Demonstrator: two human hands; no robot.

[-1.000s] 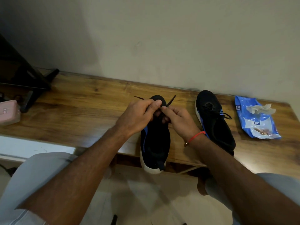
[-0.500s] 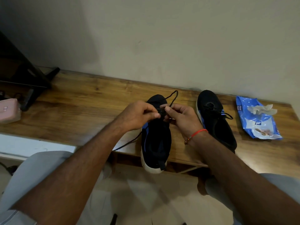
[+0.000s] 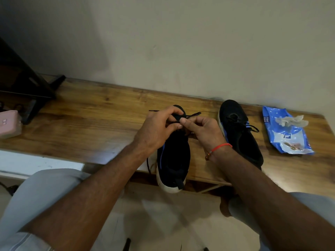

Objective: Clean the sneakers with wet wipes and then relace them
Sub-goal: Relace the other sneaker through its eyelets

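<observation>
While both hands work the lace at the toe end, the near sneaker sits lengthways across the front edge of the wooden surface, heel hanging off toward the person. Likely placed so the eyelets face up and within reach.

Left hand: fingers curled, pinching the lace over the front of the shoe. Right hand: thumb and forefinger pinching the same lace just beside it; one lace end sticks out to the right past the fingers, another thin end shows left of the left hand. Looks like threading or cinching at the lower eyelets, though the eyelets themselves are hidden by the hands.

Near sneaker: black knit upper, blue side trim, white sole, heel pull-tab; a loose run of lace hangs off its left side over the edge.

Second sneaker stands just right of it, already laced, bow at its side. Wipes pack lies further right, a wipe sticking out.
</observation>
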